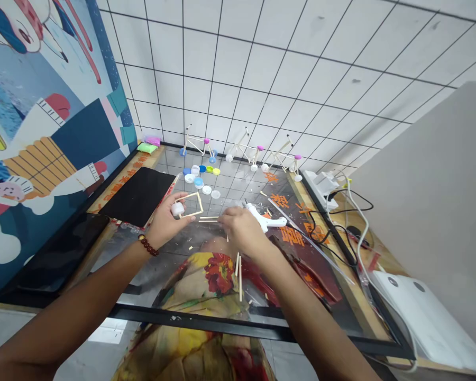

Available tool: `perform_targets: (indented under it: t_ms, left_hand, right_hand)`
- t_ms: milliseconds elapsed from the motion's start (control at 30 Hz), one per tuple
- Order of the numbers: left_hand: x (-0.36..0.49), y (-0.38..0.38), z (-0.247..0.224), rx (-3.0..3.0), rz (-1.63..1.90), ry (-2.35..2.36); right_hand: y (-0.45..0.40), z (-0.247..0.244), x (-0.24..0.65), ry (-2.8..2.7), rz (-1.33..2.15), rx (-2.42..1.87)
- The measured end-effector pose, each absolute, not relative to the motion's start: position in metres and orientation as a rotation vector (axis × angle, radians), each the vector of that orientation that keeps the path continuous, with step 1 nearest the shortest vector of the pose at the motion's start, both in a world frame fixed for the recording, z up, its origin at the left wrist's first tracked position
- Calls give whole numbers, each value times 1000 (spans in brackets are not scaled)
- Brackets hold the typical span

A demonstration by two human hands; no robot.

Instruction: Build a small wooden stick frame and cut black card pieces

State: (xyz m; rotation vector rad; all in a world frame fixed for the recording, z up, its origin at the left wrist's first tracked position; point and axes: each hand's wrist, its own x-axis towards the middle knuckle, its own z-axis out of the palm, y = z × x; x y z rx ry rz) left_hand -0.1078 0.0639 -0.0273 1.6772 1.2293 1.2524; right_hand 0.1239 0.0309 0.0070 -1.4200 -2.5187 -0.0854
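Note:
My left hand [170,218] is closed on a small four-sided frame of thin wooden sticks [200,202]. A white rounded piece [177,209] sits at the frame's near side, by my fingers. To the right, my right hand [240,225] is closed with its fingertips low over the glass tabletop. Two thin wooden sticks [208,219] reach to those fingertips; I cannot tell whether they are gripped or lie beneath. Just beyond my right hand lies a white glue gun [264,218]. More loose sticks [240,278] lie nearer to me.
Several bottle caps [199,182] are scattered ahead. Three stick models with round bases [240,148] stand along the tiled wall. A black sheet [140,196] lies left. Cables [333,233], a power strip [321,185] and red-handled pliers [313,278] are at right.

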Motion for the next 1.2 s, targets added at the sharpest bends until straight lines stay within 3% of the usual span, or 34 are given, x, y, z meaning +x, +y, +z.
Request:
perform_targets:
  t_ms: [300,500,1200]
  left_hand:
    - [-107,59,-24,1838,1217,1258]
    - [-104,59,-31,1856,1131,1221]
    - [-112,57,-18,1982,826,1323]
  right_hand:
    - [36,-24,106,-2455,-396,-1565]
    - [23,-16,114,-2181,-311,-1605]
    - [24,-32,114,-2088,-223,-1576]
